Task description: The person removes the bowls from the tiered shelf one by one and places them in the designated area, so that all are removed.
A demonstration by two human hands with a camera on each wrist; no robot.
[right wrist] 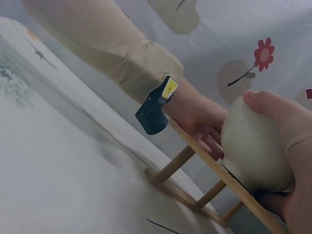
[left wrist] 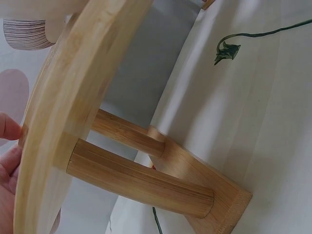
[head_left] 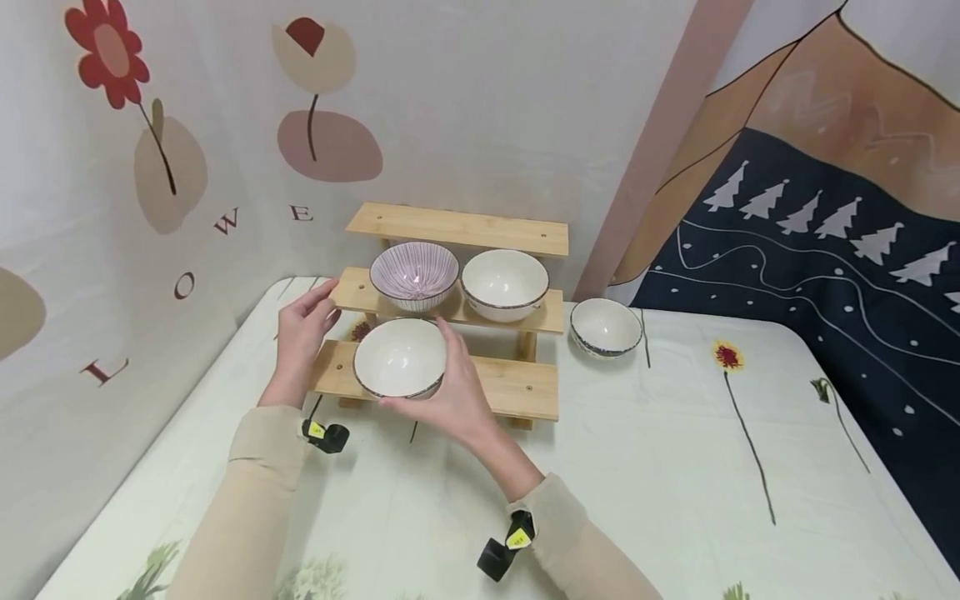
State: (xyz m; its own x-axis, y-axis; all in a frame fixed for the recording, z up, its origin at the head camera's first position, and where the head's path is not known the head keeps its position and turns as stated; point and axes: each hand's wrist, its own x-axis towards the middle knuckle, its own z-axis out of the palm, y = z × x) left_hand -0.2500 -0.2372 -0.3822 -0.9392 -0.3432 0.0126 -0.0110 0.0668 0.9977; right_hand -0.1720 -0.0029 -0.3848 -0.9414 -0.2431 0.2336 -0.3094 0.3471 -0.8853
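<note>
My right hand (head_left: 459,398), spread wide, grips the front bowl (head_left: 400,358), likely for balance, while my left hand (head_left: 300,335) pinches the rack (head_left: 513,387), perhaps to steady it.

White with a dark rim on the held bowl (head_left: 399,358); purple-striped on the bowl directly behind (head_left: 414,273); light tan across the rack (head_left: 513,385); flower-printed white over the tabletop (head_left: 660,467).

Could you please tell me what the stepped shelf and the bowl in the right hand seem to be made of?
Stepped shelf: light wood, perhaps bamboo, smooth-looking; fine grain lines show. Bowl in the right hand: probably glazed ceramic, glossy white inside, judging by its highlights.
</note>
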